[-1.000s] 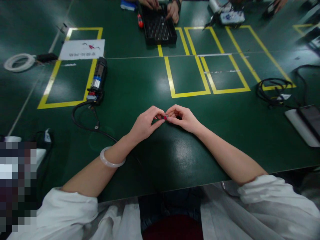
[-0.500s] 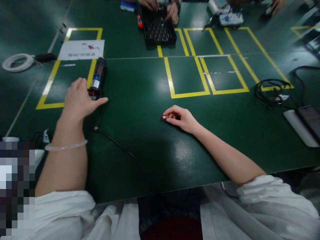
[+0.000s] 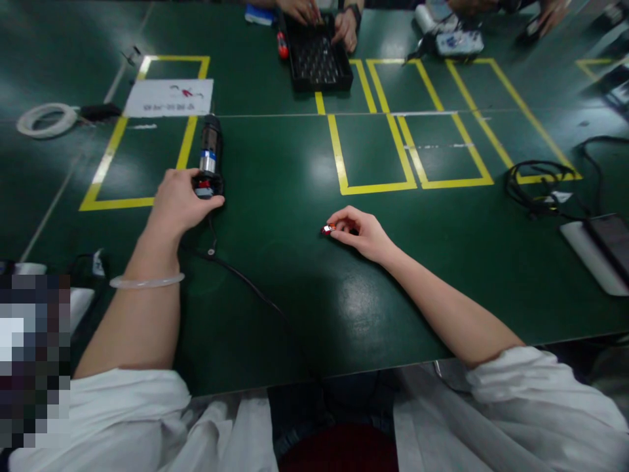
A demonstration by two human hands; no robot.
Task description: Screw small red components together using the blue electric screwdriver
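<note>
My left hand (image 3: 179, 200) is closed round the near end of a black cylindrical corded tool (image 3: 210, 151), which looks like an electric screwdriver. The tool lies on the green table with its thin tip pointing away, and a silver and blue band shows on its body. A black cord (image 3: 246, 277) runs from its near end toward the table's front edge. In the middle of the table, my right hand (image 3: 361, 233) pinches a small red and white piece (image 3: 327, 229) between thumb and fingertips. Its exact kind is too small to make out.
Yellow tape outlines (image 3: 378, 189) mark the table. A white paper sign (image 3: 170, 98) lies beyond the tool. Across the table, another person's hands (image 3: 345, 29) work over a black tray (image 3: 322, 82). Coiled black cable (image 3: 535, 183) and a dark flat device (image 3: 609, 246) lie right.
My left hand has moved right and closed on the near end of the corded tool. My right hand still pinches the small piece. The whole view has shifted slightly.
</note>
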